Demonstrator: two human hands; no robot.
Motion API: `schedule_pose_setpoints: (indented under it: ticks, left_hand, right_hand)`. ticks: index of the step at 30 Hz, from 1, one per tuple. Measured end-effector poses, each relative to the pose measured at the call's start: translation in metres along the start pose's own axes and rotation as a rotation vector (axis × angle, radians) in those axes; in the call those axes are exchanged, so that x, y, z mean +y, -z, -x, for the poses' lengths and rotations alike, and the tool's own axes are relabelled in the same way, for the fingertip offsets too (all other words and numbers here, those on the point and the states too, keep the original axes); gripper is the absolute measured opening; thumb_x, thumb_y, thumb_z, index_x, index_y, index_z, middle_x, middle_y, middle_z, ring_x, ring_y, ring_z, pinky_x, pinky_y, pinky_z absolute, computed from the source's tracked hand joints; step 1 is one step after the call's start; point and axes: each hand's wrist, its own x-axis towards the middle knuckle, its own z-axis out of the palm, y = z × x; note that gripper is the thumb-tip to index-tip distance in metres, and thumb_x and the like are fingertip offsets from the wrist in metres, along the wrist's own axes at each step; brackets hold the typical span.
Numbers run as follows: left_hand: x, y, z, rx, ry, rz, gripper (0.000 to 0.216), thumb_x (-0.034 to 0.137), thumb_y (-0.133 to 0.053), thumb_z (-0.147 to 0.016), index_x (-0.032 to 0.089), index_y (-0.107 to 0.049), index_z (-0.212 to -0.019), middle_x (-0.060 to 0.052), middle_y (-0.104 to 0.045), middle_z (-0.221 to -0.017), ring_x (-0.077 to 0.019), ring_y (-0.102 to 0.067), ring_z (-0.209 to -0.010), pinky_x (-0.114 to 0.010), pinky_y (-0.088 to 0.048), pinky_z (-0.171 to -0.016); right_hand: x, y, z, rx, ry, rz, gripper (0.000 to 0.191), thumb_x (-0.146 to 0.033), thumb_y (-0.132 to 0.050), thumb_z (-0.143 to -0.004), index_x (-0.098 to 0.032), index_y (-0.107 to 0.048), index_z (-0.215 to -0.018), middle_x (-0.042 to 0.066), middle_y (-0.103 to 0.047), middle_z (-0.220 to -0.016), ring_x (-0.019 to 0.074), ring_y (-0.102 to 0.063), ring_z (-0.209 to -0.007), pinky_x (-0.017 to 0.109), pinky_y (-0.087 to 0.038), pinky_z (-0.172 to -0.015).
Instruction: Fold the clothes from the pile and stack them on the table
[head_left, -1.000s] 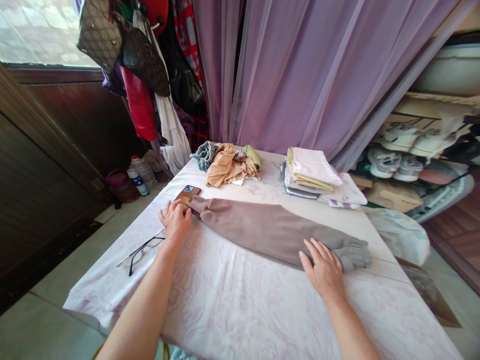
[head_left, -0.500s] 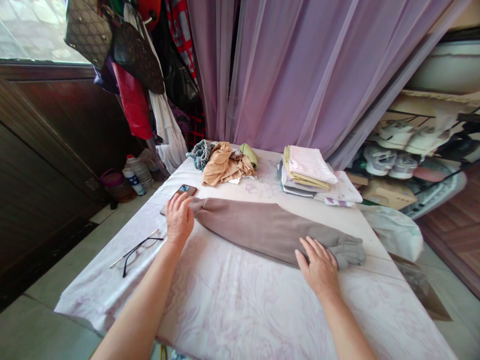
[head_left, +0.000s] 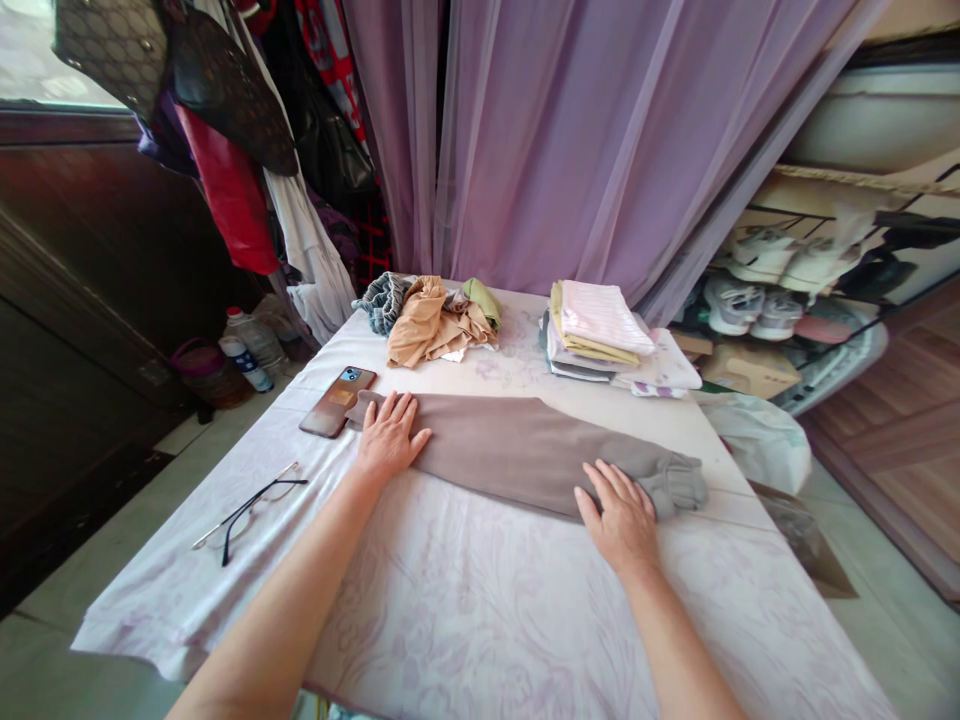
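Observation:
A pair of grey-brown trousers (head_left: 495,445), folded lengthwise, lies across the table, its gathered waistband at the right end. My left hand (head_left: 390,438) rests flat on the narrow cuff end with fingers spread. Near the waistband, my right hand (head_left: 621,515) lies on the lower edge of the cloth, fingers stretched out. Neither hand grips anything. Just left of the cuff is a phone (head_left: 334,402), lying face down. A pair of glasses (head_left: 247,510) sits unfolded to the left of my left forearm.
A patterned white cloth (head_left: 450,610) covers the table. At its far side are a crumpled clothes pile (head_left: 435,325) and a folded stack (head_left: 600,330). Behind hangs a purple curtain (head_left: 540,140). Bags (head_left: 232,90) hang at left; a shoe rack (head_left: 810,190) stands at right.
My left hand has moved right, from beside the phone onto the cuff end, uncovering the phone. My right hand stays on the trousers. The whole view has shifted slightly.

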Motion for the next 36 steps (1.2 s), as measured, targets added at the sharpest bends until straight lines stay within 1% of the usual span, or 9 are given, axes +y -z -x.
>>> schedule_pose_setpoints:
  ticks: [3, 7, 10, 14, 17, 20, 28, 33, 36]
  left_hand:
    - [0.0, 0.0, 0.0, -0.007, 0.009, -0.011, 0.057, 0.05, -0.043, -0.094, 0.022, -0.047, -0.143, -0.009, -0.042, -0.153, -0.0312, -0.027, -0.146, -0.055, -0.016, -0.119]
    - [0.007, 0.008, 0.0, -0.018, 0.032, -0.047, 0.054, 0.046, -0.043, -0.094, 0.021, -0.05, -0.141, -0.009, -0.043, -0.152, -0.0328, -0.027, -0.145, -0.061, -0.011, -0.118]
    - [0.026, 0.013, 0.003, -0.004, 0.006, -0.063, 0.049, 0.04, -0.042, -0.095, 0.019, -0.054, -0.137, -0.008, -0.046, -0.151, -0.0326, -0.028, -0.145, -0.062, -0.008, -0.119]
    - [0.059, 0.006, 0.012, -0.061, -0.128, 0.017, 0.048, 0.04, -0.037, -0.098, 0.022, -0.053, -0.139, -0.006, -0.044, -0.152, -0.0274, -0.032, -0.144, -0.051, -0.02, -0.12]
    - [0.073, -0.004, 0.016, -0.107, -0.097, 0.039, 0.049, 0.044, -0.037, -0.098, 0.026, -0.05, -0.142, -0.005, -0.042, -0.153, -0.0296, -0.033, -0.143, -0.057, -0.022, -0.118]
    - [0.075, -0.008, 0.017, -0.089, -0.057, 0.027, 0.049, 0.048, -0.04, -0.097, 0.03, -0.049, -0.142, -0.004, -0.042, -0.153, -0.0314, -0.033, -0.143, -0.064, -0.02, -0.116]
    - [0.075, -0.005, 0.019, -0.064, -0.064, 0.003, 0.048, 0.042, -0.041, -0.097, 0.028, -0.05, -0.142, -0.005, -0.042, -0.153, -0.0312, -0.033, -0.143, -0.064, -0.02, -0.115]
    - [0.074, -0.007, 0.021, -0.055, -0.099, -0.002, 0.048, 0.037, -0.042, -0.096, 0.025, -0.051, -0.141, -0.007, -0.042, -0.153, -0.0306, -0.032, -0.144, -0.059, -0.02, -0.118]
    - [0.073, -0.009, 0.022, -0.036, -0.111, 0.008, 0.047, 0.036, -0.039, -0.097, 0.023, -0.052, -0.141, -0.006, -0.045, -0.151, -0.0284, -0.035, -0.142, -0.053, -0.023, -0.118]
  right_hand:
    - [0.0, 0.0, 0.0, 0.005, 0.005, 0.004, 0.043, -0.042, -0.04, -0.094, -0.019, -0.066, -0.12, 0.011, -0.065, -0.128, 0.0252, -0.055, -0.12, 0.041, -0.036, -0.102]
    - [0.0, -0.001, 0.0, 0.013, 0.0, 0.002, 0.042, -0.041, -0.041, -0.094, -0.02, -0.066, -0.12, 0.01, -0.065, -0.129, 0.0253, -0.055, -0.12, 0.042, -0.036, -0.103]
    - [0.001, -0.001, 0.0, 0.019, 0.011, -0.002, 0.041, -0.041, -0.043, -0.094, -0.019, -0.066, -0.12, 0.011, -0.065, -0.128, 0.0258, -0.055, -0.12, 0.042, -0.036, -0.102]
    - [0.0, -0.001, 0.0, 0.015, 0.008, 0.003, 0.041, -0.04, -0.042, -0.095, -0.02, -0.066, -0.12, 0.011, -0.065, -0.129, 0.0261, -0.055, -0.12, 0.042, -0.036, -0.102]
    - [-0.001, -0.001, 0.0, 0.006, -0.005, -0.001, 0.04, -0.04, -0.042, -0.095, -0.021, -0.066, -0.121, 0.011, -0.064, -0.129, 0.0261, -0.055, -0.121, 0.043, -0.036, -0.103]
    - [-0.001, -0.001, 0.0, 0.009, -0.004, -0.011, 0.04, -0.039, -0.042, -0.095, -0.02, -0.066, -0.12, 0.011, -0.065, -0.129, 0.0261, -0.055, -0.121, 0.043, -0.037, -0.103]
    - [-0.002, 0.003, -0.001, 0.032, -0.003, -0.063, 0.04, -0.039, -0.042, -0.096, -0.017, -0.065, -0.121, 0.012, -0.066, -0.127, 0.0277, -0.056, -0.12, 0.045, -0.038, -0.102]
    - [-0.002, 0.006, -0.001, 0.101, 0.001, -0.198, 0.039, -0.034, -0.043, -0.095, -0.015, -0.066, -0.12, 0.013, -0.069, -0.121, 0.0261, -0.06, -0.115, 0.041, -0.042, -0.101]
    - [-0.011, 0.012, -0.017, 0.108, 0.032, -0.28, 0.035, -0.031, -0.043, -0.095, -0.018, -0.069, -0.114, 0.011, -0.07, -0.119, 0.0238, -0.06, -0.115, 0.038, -0.043, -0.101]
